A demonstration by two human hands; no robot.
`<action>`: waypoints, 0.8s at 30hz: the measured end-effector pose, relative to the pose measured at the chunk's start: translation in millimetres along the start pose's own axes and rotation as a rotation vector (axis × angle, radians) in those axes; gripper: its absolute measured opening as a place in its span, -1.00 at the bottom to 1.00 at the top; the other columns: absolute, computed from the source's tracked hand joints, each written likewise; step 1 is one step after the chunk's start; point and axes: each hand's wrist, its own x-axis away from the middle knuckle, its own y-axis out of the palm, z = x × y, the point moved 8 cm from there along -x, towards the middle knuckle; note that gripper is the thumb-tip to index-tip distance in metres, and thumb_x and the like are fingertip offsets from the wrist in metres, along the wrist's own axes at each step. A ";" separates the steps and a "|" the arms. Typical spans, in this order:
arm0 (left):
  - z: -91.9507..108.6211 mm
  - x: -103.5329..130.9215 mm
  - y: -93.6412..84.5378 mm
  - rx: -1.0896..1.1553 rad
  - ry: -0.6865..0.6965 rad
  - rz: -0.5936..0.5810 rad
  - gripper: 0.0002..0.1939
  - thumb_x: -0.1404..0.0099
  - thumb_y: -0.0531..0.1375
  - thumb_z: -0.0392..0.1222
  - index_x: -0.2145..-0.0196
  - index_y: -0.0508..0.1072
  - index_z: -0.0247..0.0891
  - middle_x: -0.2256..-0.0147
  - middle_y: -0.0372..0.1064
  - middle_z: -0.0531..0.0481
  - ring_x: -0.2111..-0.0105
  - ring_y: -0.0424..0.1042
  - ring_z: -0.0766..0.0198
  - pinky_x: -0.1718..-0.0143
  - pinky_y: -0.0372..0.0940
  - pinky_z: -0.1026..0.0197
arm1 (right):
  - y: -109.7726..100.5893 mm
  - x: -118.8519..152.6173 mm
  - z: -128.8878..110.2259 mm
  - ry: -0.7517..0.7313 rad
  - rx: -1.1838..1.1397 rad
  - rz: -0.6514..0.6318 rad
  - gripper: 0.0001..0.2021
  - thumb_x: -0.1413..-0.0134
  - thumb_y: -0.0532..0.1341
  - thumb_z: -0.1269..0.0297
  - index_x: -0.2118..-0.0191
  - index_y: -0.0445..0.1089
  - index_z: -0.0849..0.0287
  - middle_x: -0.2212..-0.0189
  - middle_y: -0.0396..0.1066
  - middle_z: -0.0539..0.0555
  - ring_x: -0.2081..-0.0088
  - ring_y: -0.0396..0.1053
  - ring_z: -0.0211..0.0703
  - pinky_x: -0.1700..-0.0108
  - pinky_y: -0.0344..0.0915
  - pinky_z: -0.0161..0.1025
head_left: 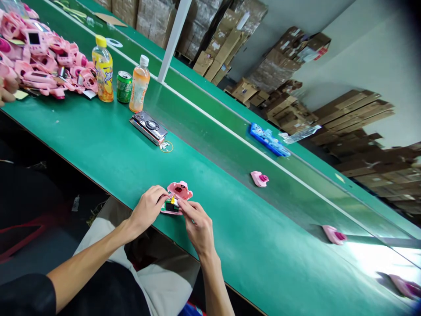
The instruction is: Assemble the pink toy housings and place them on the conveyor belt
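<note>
An opened pink toy camera [171, 208] lies near the table's front edge, green circuit board and a black part exposed. Its other pink shell half [180, 190] tilts up behind, with a dark reddish inside. Between them sits a small yellow piece [173, 199]. My left hand [148, 210] is closed in a pinch at the camera's left side, by what look like thin dark wires. From the right, my right hand [197, 221] pinches at the camera's edge beside the yellow piece. Its fingertips partly cover the board, and what exactly they grip is too small to tell.
Pink camera shells [49, 66] are heaped at the far left, near another person's hand [8, 87]. Two bottles [103, 72], a green can [124, 87] and a dark phone-like object [149, 125] stand or lie nearby. Pink parts [259, 178] and a blue tray [269, 140] rest along the belt.
</note>
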 end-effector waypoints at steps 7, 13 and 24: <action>-0.2 -0.5 -0.4 -0.017 -0.017 0.008 -0.79 -0.50 0.07 -0.23 0.28 0.46 -0.22 0.23 0.47 -0.04 0.18 0.43 0.19 0.07 0.33 0.14 | 24.6 12.1 7.0 -0.158 0.183 -0.114 -0.56 -0.36 0.05 0.52 -0.18 0.46 -0.01 0.01 0.57 0.07 -0.01 0.48 -0.05 -0.03 0.55 -0.04; 11.4 10.7 3.7 -0.127 0.168 -0.124 -0.77 -0.49 0.10 -0.21 -0.04 0.44 -0.23 0.00 0.46 -0.13 -0.05 0.42 0.09 -0.10 0.37 0.01 | 26.0 11.7 -5.6 -0.186 0.248 -0.216 -0.49 -0.31 0.00 0.59 -0.25 0.38 0.08 -0.08 0.51 0.12 -0.05 0.42 0.01 -0.04 0.53 0.01; 21.9 21.1 7.5 -0.338 0.345 -0.224 -0.65 -0.47 0.07 -0.30 -0.16 0.42 -0.23 -0.11 0.35 -0.28 -0.13 0.34 -0.06 -0.12 0.38 -0.15 | -2.5 36.5 -5.3 -0.125 0.463 0.275 -0.90 -0.27 0.29 0.28 0.26 0.58 0.02 -0.04 0.53 0.14 0.01 0.38 0.13 0.05 0.38 0.07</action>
